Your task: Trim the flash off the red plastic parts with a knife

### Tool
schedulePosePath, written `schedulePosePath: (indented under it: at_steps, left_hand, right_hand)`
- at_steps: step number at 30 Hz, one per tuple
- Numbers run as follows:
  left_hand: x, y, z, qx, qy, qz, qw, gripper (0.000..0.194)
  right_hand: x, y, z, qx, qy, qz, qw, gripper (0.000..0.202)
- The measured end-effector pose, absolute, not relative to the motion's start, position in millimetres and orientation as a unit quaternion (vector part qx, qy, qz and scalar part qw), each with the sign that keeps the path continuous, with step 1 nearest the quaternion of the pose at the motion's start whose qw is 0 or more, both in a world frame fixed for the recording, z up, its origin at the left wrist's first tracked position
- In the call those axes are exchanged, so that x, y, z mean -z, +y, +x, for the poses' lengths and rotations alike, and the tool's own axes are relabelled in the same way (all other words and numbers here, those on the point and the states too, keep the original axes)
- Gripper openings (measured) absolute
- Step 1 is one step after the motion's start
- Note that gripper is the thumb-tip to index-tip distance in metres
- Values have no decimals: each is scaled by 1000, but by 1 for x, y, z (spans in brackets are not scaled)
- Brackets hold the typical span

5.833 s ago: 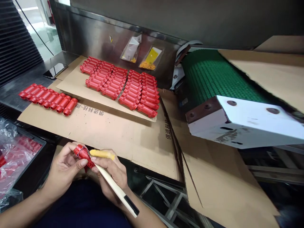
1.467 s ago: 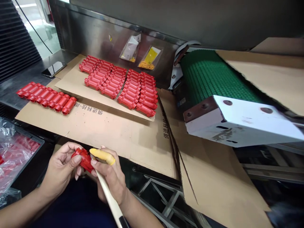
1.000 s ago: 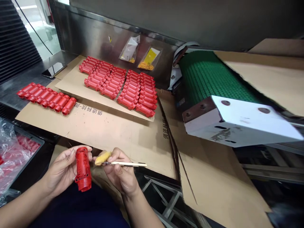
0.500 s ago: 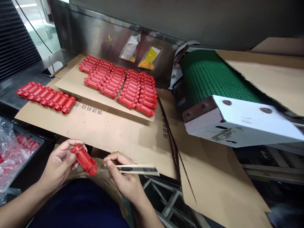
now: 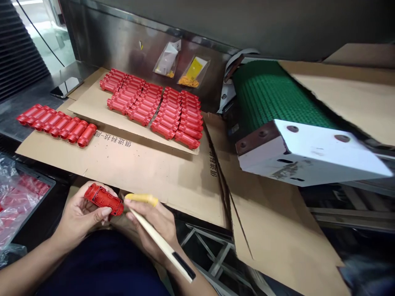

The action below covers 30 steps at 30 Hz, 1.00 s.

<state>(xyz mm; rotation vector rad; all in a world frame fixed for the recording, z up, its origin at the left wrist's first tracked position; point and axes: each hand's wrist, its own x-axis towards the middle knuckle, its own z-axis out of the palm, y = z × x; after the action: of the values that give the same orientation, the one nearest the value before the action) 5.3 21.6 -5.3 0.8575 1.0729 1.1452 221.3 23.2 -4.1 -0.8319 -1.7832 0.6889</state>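
A red plastic housing (image 5: 106,200), its hollow side facing up, is held between the thumb and fingers of my left hand (image 5: 80,211). My right hand (image 5: 156,224) grips a pale, flat-handled tool (image 5: 157,238) with a black patch near its rear end. Yellow covering (image 5: 142,199) shows on a finger of that hand. The tool's tip is hard to make out near the housing's right end. Beyond both hands, a row of red housings (image 5: 58,123) lies at the left, and several columns of red parts (image 5: 145,102) lie on cardboard.
A green conveyor belt (image 5: 277,94) with a white metal end (image 5: 321,152) stands at the right. Two plastic bags (image 5: 193,72) lean by the metal wall. A phone (image 5: 67,86) lies at the back left. A bin (image 5: 37,201) with plastic-wrapped red parts is at the left.
My left hand has tilted the housing flatter. My right hand has turned, swinging the tool's rear end down toward me, and moved slightly left. The view has shifted slightly.
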Motion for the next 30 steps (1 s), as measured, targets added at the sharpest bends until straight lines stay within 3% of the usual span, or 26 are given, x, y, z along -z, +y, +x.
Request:
schedulePosePath:
  at_steps: [7, 15, 30]
  left_hand:
    - [-8, 19, 12, -522, 494, 313, 621, 34]
    - [-14, 17, 14, -515, 492, 296, 636, 38]
    - [1, 17, 2, -536, 415, 300, 672, 31]
  right_hand:
    - [5, 16, 215, -286, -721, -320, 544, 37]
    - [8, 19, 214, -309, -726, -313, 529, 51]
    - [6, 10, 210, -345, -678, -359, 542, 31]
